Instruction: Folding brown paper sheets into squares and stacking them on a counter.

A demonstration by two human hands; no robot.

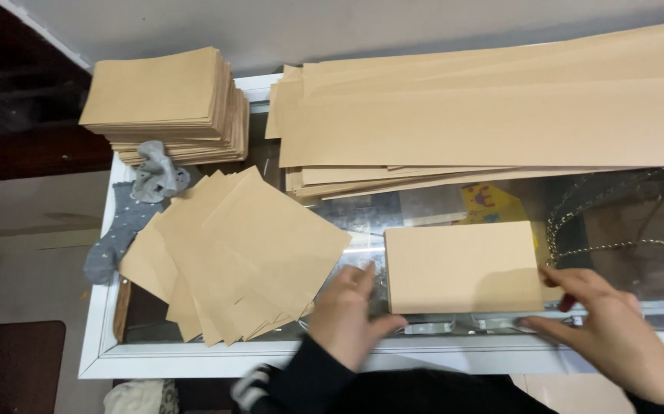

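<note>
A small folded rectangle of brown paper (462, 264) lies flat on the glass counter top (363, 218) in front of me. My left hand (347, 314) presses on its lower left corner with the fingers spread. At the rectangle's right edge, my right hand (616, 333) pinches the lower right corner between thumb and fingers. To the left lies a fanned pile of loose brown paper sheets (232, 253).
A tall stack of folded brown paper (163, 100) stands at the back left. Long brown paper strips (493, 115) cover the back right. Grey cloth (136, 203) hangs over the counter's left edge. Chains (608, 222) show under the glass at right.
</note>
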